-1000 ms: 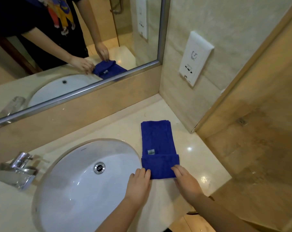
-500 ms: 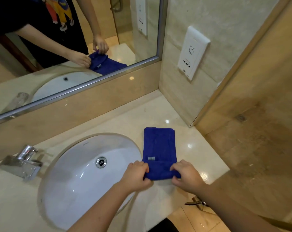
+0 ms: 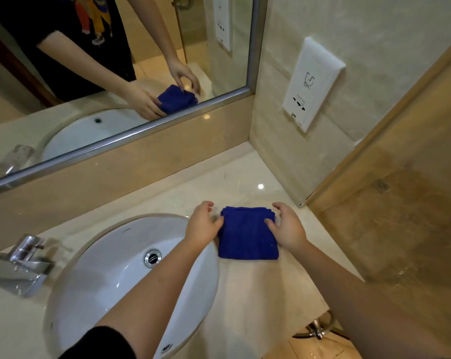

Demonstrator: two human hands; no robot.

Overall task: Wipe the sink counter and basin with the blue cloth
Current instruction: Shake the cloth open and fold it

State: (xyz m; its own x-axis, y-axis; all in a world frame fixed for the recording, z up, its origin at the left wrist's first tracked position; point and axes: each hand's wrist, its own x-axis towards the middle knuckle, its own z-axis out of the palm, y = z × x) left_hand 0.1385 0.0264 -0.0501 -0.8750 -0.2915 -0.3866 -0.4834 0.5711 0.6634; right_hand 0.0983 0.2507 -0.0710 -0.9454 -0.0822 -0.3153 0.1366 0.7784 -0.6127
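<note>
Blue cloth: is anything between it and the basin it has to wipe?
Nothing visible does. The blue cloth lies folded on the counter just right of the basin; only the left hand sits at that edge.

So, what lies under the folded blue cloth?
The blue cloth rests on the beige counter, right of the basin. Bare counter shows around it. Whatever is directly beneath is covered, so I cannot tell.

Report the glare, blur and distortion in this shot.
Head view: a bright glare spot sits on the glossy counter behind the cloth. Head view: the faucet at the left edge is smeared by blur, while the cloth is sharp. Head view: the wide-angle lens bows the mirror frame. Head view: the light is soft and the shadows are faint.
</note>
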